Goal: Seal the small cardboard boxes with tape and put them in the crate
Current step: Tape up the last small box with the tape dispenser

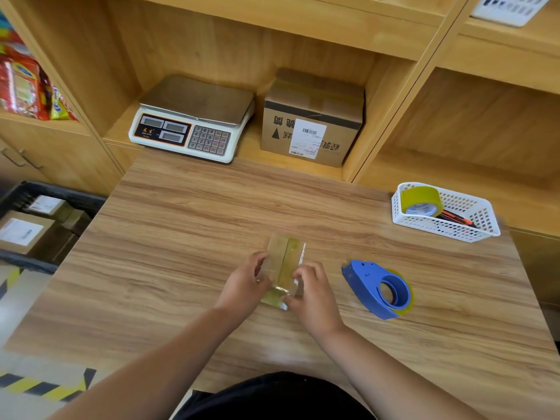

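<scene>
Small cardboard box [283, 258] lies on wood-grain table [181, 237] before wooden shelves [333, 28].

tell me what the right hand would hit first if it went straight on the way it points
The small box: the right hand is touching it. Beyond it, likely the left hand.

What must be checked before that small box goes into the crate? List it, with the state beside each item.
1. Tape strip runs along the top of the small box: ok.
2. Near end of the strip pressed flat: not ok, it looks crinkled and loose at the right hand.
3. Left hand has a grip on the box's side: ok.
4. Tape dispenser set down apart from the box: ok.
5. Room in the crate: cannot tell, it is partly out of view and already holds boxes.
</scene>
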Demonstrator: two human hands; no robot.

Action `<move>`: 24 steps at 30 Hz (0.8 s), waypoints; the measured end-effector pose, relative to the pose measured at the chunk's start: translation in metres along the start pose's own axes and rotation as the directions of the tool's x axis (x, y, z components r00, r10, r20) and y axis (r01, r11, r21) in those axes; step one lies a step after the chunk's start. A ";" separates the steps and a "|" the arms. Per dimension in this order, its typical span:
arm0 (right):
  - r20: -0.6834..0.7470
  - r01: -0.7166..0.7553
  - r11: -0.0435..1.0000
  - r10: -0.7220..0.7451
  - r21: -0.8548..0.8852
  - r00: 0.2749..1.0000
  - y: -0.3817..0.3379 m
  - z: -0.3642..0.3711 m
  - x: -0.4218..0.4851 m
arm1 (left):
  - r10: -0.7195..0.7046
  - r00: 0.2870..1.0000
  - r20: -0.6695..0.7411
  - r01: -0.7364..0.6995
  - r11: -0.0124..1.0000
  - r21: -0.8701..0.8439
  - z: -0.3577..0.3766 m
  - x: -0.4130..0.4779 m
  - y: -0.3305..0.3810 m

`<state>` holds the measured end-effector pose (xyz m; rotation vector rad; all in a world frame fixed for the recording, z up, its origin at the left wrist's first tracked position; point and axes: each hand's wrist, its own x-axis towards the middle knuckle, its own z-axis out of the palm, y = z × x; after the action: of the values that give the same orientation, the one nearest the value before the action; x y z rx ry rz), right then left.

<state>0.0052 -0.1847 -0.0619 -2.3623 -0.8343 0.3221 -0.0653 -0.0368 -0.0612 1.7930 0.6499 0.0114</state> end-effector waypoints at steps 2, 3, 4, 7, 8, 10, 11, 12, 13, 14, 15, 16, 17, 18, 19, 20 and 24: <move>0.038 0.036 0.999 -0.035 -0.028 0.999 0.003 0.004 -0.005 | -0.005 1.000 0.020 0.004 0.999 0.032 0.002 -0.003 -0.007; 0.046 0.044 0.998 -0.043 -0.035 0.998 0.004 0.004 -0.007 | -0.011 1.000 0.019 0.010 0.999 0.036 0.002 -0.005 -0.011; 0.043 0.039 0.998 -0.037 -0.040 0.998 0.004 0.004 -0.006 | -0.017 1.000 0.015 0.016 1.000 0.023 0.002 -0.005 -0.012; -0.027 -0.005 0.997 0.002 -0.080 1.000 0.001 0.002 0.004 | -0.037 0.999 0.011 0.037 0.999 0.000 0.002 -0.003 -0.014; -0.028 -0.024 0.996 0.022 -0.086 0.999 -0.001 0.000 0.009 | -0.042 0.999 0.016 0.041 0.999 0.007 0.001 -0.002 -0.015; 0.069 -0.075 0.993 0.081 -0.096 0.994 -0.004 -0.004 0.020 | -0.052 0.998 0.032 0.052 0.998 0.020 0.000 0.000 -0.015; 0.133 -0.093 0.989 0.108 -0.119 0.985 -0.004 -0.005 0.026 | -0.062 0.997 0.044 0.061 0.998 0.027 -0.001 0.001 -0.016; 0.181 -0.099 0.984 0.125 -0.150 0.975 -0.004 -0.005 0.030 | -0.071 0.996 0.054 0.069 0.997 0.037 -0.002 0.002 -0.017; 0.216 -0.097 0.980 0.134 -0.176 0.967 -0.002 -0.005 0.034 | -0.081 0.995 0.063 0.078 0.996 0.048 -0.003 0.004 -0.018; 0.243 -0.096 0.977 0.141 -0.189 0.960 -0.001 -0.004 0.037 | -0.088 0.994 0.070 0.084 0.995 0.061 -0.005 0.005 -0.018; 0.263 -0.098 0.977 0.146 -0.188 0.954 0.001 -0.004 0.040 | -0.093 0.993 0.077 0.087 0.994 0.073 -0.007 0.007 -0.018; 0.279 -0.103 0.979 0.150 -0.176 0.949 0.003 -0.004 0.044 | -0.092 0.992 0.084 0.085 0.993 0.078 -0.008 0.009 -0.018; 0.289 -0.110 0.981 0.153 -0.160 0.945 0.004 -0.003 0.047 | -0.097 0.991 0.091 0.090 0.993 0.082 -0.008 0.011 -0.018; 0.291 -0.117 0.983 0.155 -0.144 0.944 0.006 -0.003 0.050 | -0.100 0.990 0.100 0.092 0.992 0.081 -0.008 0.013 -0.018; 0.285 -0.124 0.984 0.156 -0.128 0.946 0.007 -0.003 0.053 | -0.106 0.988 0.109 0.097 0.992 0.080 -0.008 0.013 -0.016; 0.275 -0.128 0.985 0.155 -0.113 0.949 0.008 -0.003 0.055 | -0.105 0.988 0.117 0.097 0.992 0.075 -0.008 0.015 -0.016; 0.236 -0.143 0.988 0.154 -0.063 0.959 0.012 -0.004 0.064 | -0.109 0.983 0.146 0.104 0.994 0.037 -0.006 0.019 -0.019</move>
<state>0.0619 -0.1531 -0.0678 -2.4671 -0.7804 0.6697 -0.0596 -0.0202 -0.0821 1.7661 0.6409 -0.2030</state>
